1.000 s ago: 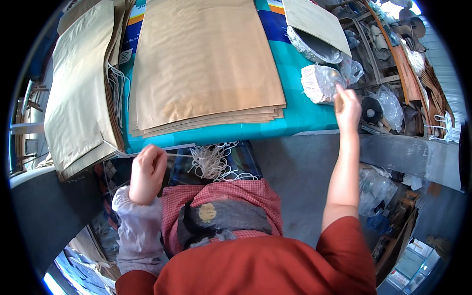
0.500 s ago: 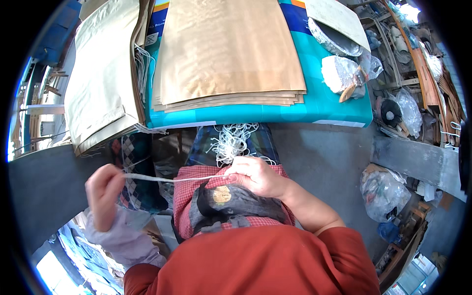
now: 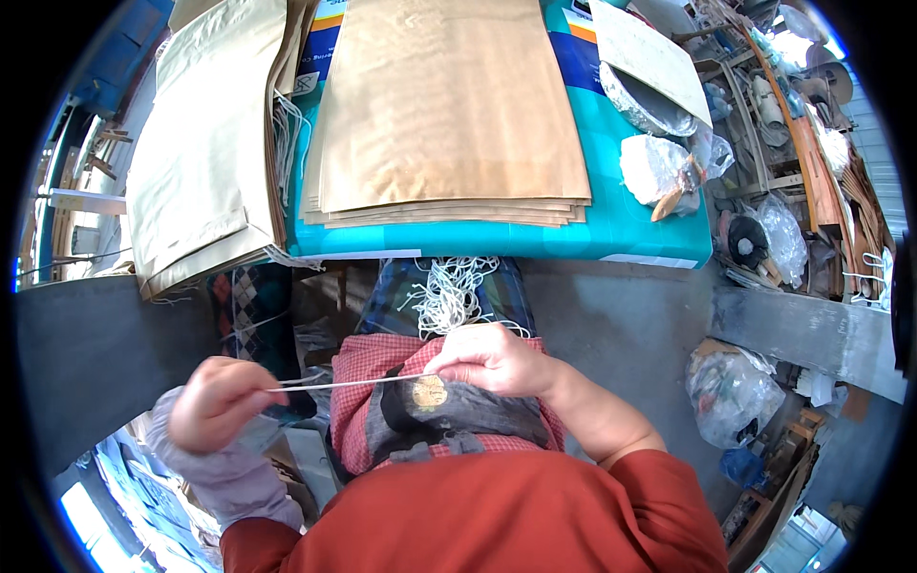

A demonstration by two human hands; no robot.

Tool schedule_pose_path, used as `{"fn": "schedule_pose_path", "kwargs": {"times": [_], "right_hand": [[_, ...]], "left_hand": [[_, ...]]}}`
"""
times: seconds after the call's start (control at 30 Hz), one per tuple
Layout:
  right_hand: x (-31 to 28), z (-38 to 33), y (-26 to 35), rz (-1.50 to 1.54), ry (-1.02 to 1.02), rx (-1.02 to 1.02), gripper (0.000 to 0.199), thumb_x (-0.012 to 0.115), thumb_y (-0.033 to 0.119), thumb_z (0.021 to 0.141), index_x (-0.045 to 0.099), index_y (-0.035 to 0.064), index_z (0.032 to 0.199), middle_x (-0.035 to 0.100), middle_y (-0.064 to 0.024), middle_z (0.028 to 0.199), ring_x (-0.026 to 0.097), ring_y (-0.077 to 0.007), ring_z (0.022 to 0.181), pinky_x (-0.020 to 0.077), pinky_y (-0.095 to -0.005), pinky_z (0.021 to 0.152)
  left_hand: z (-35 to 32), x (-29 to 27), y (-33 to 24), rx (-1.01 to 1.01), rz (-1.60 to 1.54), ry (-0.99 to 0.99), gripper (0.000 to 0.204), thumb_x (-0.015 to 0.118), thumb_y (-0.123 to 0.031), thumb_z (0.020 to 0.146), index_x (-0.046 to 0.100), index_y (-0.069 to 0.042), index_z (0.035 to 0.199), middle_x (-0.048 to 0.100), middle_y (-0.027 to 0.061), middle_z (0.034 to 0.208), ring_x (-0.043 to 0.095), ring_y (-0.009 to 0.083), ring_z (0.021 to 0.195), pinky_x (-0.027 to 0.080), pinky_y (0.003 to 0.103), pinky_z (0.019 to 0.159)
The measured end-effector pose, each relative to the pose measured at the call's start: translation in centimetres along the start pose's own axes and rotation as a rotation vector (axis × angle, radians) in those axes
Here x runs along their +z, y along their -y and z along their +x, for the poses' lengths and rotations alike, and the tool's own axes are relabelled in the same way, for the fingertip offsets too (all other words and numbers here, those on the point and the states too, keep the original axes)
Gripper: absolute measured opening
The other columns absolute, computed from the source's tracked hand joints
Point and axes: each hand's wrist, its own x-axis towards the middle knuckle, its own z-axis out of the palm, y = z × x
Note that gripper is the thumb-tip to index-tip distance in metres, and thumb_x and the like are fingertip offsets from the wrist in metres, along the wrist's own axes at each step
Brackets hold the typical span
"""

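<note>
A white cord is stretched over my lap between my two hands. My left hand, its sleeve pale lilac, pinches one end, and a short tail of cord shows beside its fingers. At the other end, my right hand closes thumb and fingers on the cord. Just beyond the right hand, a tangled heap of white cords lies on my lap. Ahead, a stack of brown paper sheets or bags rests on a turquoise surface. To its left is a paler paper stack with white cords hanging along its edge.
At the back right sit a white-crusted basin partly under a pale board, and a plastic-wrapped white lump with a brush-like tool. A clear plastic bag of refuse is on the right. A dark panel stands at left.
My left hand has turned over and come slightly inward, with the cord still in its fingers. The right hand stays nearly in place. The whole view has shifted a little.
</note>
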Motion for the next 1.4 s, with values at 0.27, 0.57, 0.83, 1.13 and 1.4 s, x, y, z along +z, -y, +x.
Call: {"fn": "schedule_pose_path", "kwargs": {"times": [0.27, 0.57, 0.83, 1.13, 1.4], "right_hand": [[-12.7, 1.2, 5.1, -0.331, -0.465, 0.081, 0.009, 0.067, 0.004, 0.083, 0.069, 0.0, 0.091, 0.066, -0.0057, 0.079, 0.061, -0.0132, 0.074, 0.0495, -0.0266, 0.069], [-21.5, 1.2, -8.6, -0.459, -0.598, 0.494, 0.007, 0.067, 0.008, 0.08, 0.066, 0.0008, 0.081, 0.062, -0.003, 0.073, 0.056, -0.0085, 0.069, 0.0467, -0.0252, 0.066], [-22.0, 0.6, -8.2, -0.14, -0.555, 0.467, 0.02, 0.07, 0.005, 0.075, 0.05, 0.0033, 0.071, 0.048, -0.0006, 0.065, 0.047, -0.0092, 0.064, 0.0413, -0.0264, 0.059], [-18.2, 2.8, -7.2, -0.995, -0.757, -0.011, 0.025, 0.077, 0.003, 0.066, 0.059, 0.0029, 0.084, 0.062, -0.0068, 0.084, 0.06, -0.0228, 0.087, 0.051, -0.0336, 0.076], [-19.4, 4.5, -7.5, -0.452, -0.617, 0.303, 0.004, 0.071, 0.006, 0.078, 0.068, 0.004, 0.079, 0.063, -0.0101, 0.074, 0.062, -0.017, 0.068, 0.0481, -0.0254, 0.063]], "left_hand": [[8.0, -1.9, 1.2, -0.083, 0.224, -0.636, 0.018, 0.055, 0.005, 0.085, 0.066, 0.004, 0.099, 0.048, 0.0064, 0.069, 0.047, 0.0135, 0.064, 0.038, 0.025, 0.059], [19.7, 0.8, 13.0, -0.102, 0.21, -0.761, 0.011, 0.07, -0.006, 0.076, 0.073, -0.002, 0.086, 0.064, 0.009, 0.076, 0.062, 0.0205, 0.068, 0.047, 0.029, 0.064], [19.5, 1.7, 12.1, 0.046, 0.772, -0.917, 0.014, 0.071, -0.006, 0.07, 0.07, -0.005, 0.084, 0.06, 0.007, 0.08, 0.059, 0.0257, 0.08, 0.046, 0.035, 0.07], [19.3, 2.6, 11.9, 0.162, 0.586, -0.648, 0.034, 0.057, 0.009, 0.074, 0.064, 0.002, 0.106, 0.059, 0.0154, 0.099, 0.057, 0.0335, 0.092, 0.048, 0.035, 0.081], [19.4, -1.7, 10.4, -0.125, 0.259, -0.43, 0.028, 0.075, -0.011, 0.07, 0.068, 0.003, 0.093, 0.062, 0.0124, 0.088, 0.061, 0.0292, 0.081, 0.049, 0.034, 0.075]]}}
